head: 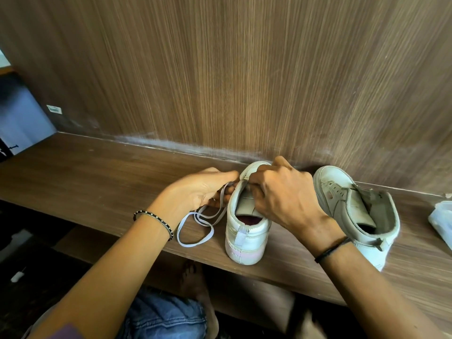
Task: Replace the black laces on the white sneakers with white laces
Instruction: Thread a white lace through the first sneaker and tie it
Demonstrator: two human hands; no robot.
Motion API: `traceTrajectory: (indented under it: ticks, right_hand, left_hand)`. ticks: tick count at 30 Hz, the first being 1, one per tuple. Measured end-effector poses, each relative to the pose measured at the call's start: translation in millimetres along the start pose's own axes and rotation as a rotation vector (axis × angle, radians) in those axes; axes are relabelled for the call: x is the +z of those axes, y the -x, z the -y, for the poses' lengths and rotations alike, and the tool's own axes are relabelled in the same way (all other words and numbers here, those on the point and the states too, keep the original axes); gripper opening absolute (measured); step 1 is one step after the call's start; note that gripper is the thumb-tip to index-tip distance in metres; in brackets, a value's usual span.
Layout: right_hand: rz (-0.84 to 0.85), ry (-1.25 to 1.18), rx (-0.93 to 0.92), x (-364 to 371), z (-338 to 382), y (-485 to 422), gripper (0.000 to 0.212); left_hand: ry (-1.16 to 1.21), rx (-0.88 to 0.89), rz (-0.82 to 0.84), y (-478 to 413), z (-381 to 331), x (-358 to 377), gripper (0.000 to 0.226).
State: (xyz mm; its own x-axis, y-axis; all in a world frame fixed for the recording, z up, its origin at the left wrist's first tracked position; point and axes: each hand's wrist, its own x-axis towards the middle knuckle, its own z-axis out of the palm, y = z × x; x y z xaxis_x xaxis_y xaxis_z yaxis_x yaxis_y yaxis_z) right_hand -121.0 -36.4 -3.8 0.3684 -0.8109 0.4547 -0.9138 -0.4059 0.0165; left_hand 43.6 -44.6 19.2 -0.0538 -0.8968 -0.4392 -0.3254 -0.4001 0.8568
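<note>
A white sneaker (245, 237) stands on the wooden shelf (97, 182), heel toward me, with no lace showing in its eyelets. My left hand (198, 190) pinches a white lace (195, 226) at the sneaker's left side; the lace's loose loops trail over the shelf. My right hand (281, 194) lies over the sneaker's opening with its fingers curled on the tongue and upper edge; what the fingertips pinch is hidden. A second white sneaker (354, 211) without laces stands to the right, apart from both hands. No black lace is in view.
A brown wood-grain wall (244, 69) rises right behind the shelf. A white plastic packet (441, 218) lies at the shelf's far right edge. Below the shelf's front edge are my knee in blue jeans (163, 319) and a dark floor.
</note>
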Motion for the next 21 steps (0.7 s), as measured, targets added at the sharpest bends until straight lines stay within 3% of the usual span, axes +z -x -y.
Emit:
traceTrajectory:
  ticks: [3,6,9,12,14,18,21]
  right_hand:
    - [0.095,-0.09,0.024,-1.8,-5.3,-0.1,0.021]
    - [0.161,-0.236,0.094,-5.6,-10.7,2.5,0.022]
    - [0.316,-0.419,0.207,-6.0,-16.1,0.7,0.048]
    - [0.366,-0.514,0.249,-5.1,-19.6,-2.3,0.064]
    - [0.371,-0.519,0.255,-3.4,-19.7,-2.1,0.062]
    - [0.35,-0.485,0.256,-5.3,-16.3,-0.7,0.05]
    - [0.33,-0.491,0.247,-5.8,-14.5,-0.9,0.048]
  left_hand:
    - [0.01,0.006,-0.006,2.5,-0.9,-2.1,0.037]
    - [-0.273,0.059,-0.018,1.5,0.0,-8.1,0.033]
    - [-0.423,0.104,-0.017,0.8,0.6,-15.0,0.036]
    - [-0.498,0.123,-0.003,-1.4,1.4,-17.1,0.023]
    - [-0.492,0.16,0.015,-2.4,2.0,-17.3,0.013]
    - [-0.508,0.24,0.048,-2.2,3.9,-19.1,0.032]
    - [-0.555,0.286,0.001,-9.1,6.5,-20.1,0.022]
